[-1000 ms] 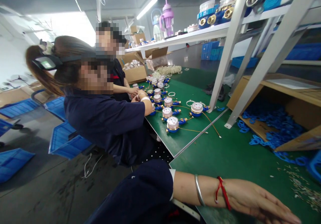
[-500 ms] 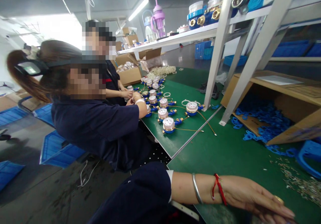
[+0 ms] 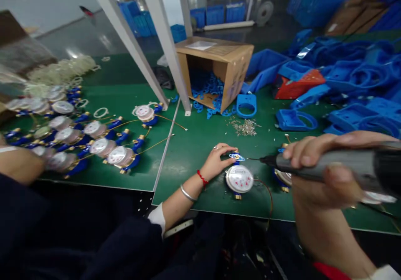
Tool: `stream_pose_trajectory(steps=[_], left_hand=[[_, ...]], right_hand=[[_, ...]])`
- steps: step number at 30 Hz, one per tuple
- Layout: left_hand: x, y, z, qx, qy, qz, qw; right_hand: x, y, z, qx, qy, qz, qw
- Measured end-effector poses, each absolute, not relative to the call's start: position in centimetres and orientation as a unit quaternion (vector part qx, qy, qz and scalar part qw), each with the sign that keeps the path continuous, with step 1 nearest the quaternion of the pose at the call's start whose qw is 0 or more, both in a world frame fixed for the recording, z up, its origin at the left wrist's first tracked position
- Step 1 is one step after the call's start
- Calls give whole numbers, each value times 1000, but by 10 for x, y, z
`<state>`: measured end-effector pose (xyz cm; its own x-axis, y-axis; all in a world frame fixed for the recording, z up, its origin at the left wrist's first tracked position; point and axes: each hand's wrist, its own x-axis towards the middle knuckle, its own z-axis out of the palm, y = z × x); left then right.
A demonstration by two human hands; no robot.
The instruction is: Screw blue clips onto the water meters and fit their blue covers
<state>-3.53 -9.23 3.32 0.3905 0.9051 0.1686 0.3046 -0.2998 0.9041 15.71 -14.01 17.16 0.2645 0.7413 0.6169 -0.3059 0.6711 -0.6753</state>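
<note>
My left hand (image 3: 216, 162), with a silver bangle and a red string at the wrist, pinches a small blue plastic clip (image 3: 237, 157) at the far neck of a water meter (image 3: 239, 179). The meter lies dial up on the green bench, and a thin brown cable runs off its right side. My right hand (image 3: 326, 167) is wrapped round a grey electric screwdriver (image 3: 338, 168) held level. Its thin bit points left, with the tip just right of the clip. Behind the screwdriver another water meter (image 3: 283, 177) is partly hidden.
Loose screws (image 3: 246, 127) lie beyond my left hand. Behind stands a cardboard box (image 3: 236, 79) of blue clips, beside metal posts (image 3: 169, 42). Blue plastic brackets (image 3: 294, 120) are piled right, around a red box (image 3: 300, 84). Several meters (image 3: 120, 156) and a co-worker's arm (image 3: 21, 165) are at left.
The view has swung right and down from the co-workers to the bench. My left hand now grips the clip at the meter. My right hand with the screwdriver has come into view.
</note>
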Motion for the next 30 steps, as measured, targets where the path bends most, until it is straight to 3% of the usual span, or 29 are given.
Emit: stream_pose_trajectory(steps=[7, 30], left_hand=[[-19, -98, 12, 737, 429, 387, 350], [-15, -98, 10, 690, 468, 378, 403]], right_hand=[[142, -116, 147, -213, -543, 337, 739], [132, -94, 125, -307, -588, 367, 653]])
